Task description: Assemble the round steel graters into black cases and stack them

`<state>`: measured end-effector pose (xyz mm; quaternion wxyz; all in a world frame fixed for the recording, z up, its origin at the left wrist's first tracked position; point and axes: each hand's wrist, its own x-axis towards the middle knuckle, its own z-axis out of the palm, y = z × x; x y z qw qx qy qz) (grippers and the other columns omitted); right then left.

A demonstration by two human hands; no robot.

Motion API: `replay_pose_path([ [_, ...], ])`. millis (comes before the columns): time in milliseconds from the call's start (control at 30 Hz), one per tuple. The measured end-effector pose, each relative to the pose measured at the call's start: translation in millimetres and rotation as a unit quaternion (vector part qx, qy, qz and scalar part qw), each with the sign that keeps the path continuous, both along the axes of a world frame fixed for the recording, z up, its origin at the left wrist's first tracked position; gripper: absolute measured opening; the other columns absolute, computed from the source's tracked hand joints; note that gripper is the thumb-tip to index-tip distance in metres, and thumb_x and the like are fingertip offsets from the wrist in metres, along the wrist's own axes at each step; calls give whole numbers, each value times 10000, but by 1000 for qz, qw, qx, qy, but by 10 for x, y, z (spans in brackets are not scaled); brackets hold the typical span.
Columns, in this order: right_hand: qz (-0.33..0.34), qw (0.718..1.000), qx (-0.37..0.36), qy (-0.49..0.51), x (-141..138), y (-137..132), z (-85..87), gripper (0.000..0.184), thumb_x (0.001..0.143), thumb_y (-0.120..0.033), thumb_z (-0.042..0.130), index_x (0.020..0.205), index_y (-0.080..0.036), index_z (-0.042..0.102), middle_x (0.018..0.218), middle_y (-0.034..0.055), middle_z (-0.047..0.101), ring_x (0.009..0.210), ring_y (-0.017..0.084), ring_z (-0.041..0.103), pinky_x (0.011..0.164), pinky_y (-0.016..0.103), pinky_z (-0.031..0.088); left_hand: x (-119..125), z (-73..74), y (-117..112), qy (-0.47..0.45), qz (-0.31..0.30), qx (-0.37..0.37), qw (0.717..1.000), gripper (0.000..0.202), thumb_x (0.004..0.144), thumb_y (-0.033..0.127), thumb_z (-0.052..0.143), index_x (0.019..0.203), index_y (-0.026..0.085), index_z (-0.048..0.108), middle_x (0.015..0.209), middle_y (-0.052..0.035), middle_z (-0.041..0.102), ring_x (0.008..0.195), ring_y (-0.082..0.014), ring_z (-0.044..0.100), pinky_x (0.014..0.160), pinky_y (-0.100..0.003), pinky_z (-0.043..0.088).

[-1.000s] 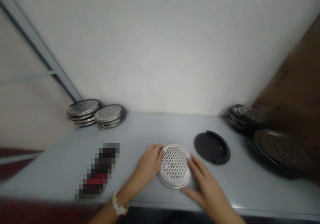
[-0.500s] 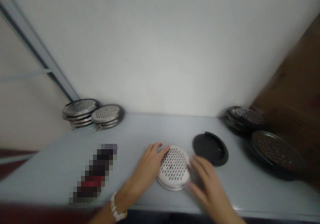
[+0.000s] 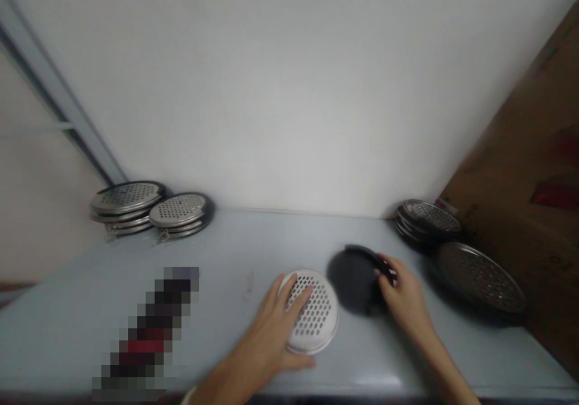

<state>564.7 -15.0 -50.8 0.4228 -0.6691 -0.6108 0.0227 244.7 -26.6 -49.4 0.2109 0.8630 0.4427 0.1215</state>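
My left hand [image 3: 266, 332] lies across a white perforated round cover [image 3: 316, 311], with the fingers on its face and the thumb along its near rim. The cover sits flat on the pale grey table top [image 3: 235, 242]. To its right, my right hand [image 3: 402, 290] pinches the rim of a black round lid [image 3: 355, 281]. The fingers hide part of that rim. The lid's edge next to the white cover looks blurred, so I cannot tell whether it is lifted.
Two stacks of steel perforated discs [image 3: 126, 198] stand at the back left of the table. Darker perforated discs [image 3: 427, 218] and a large one [image 3: 479, 278] lie at the right, near a brown cardboard box [image 3: 511, 212]. A pixelated bottle-shaped object [image 3: 147, 332] lies front left.
My right hand has moved off the white cover's side and onto the black lid's rim. The view has shifted, so everything sits further left.
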Motion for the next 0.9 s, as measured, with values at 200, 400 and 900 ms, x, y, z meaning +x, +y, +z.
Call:
replay_pose_path([
  [200,78,996,-7,47,-517,-131,142,301,897,-278,510,1119,-183,691,1112,121,731,1018,274,685,934,444,549,82,79,-56,-19,-11,0,1000,1114,545,374,976,1529,312,457,1684,-156,217,1527,-487,166,1191,-662,289],
  [400,99,993,-16,62,-737,-214,-9,277,966,-265,455,1042,-186,710,1028,108,755,964,251,708,907,396,552,248,117,-53,-13,-15,-4,1000,1112,478,415,1009,1480,319,537,1667,-170,266,1525,-495,165,1196,-665,273],
  [900,96,990,-15,107,-788,-336,-56,230,989,-293,462,1082,-209,655,1031,92,703,976,254,662,898,419,542,314,276,-49,-21,-52,-48,997,1193,543,599,935,1560,265,409,1673,-203,251,1549,-458,100,1199,-683,250],
])
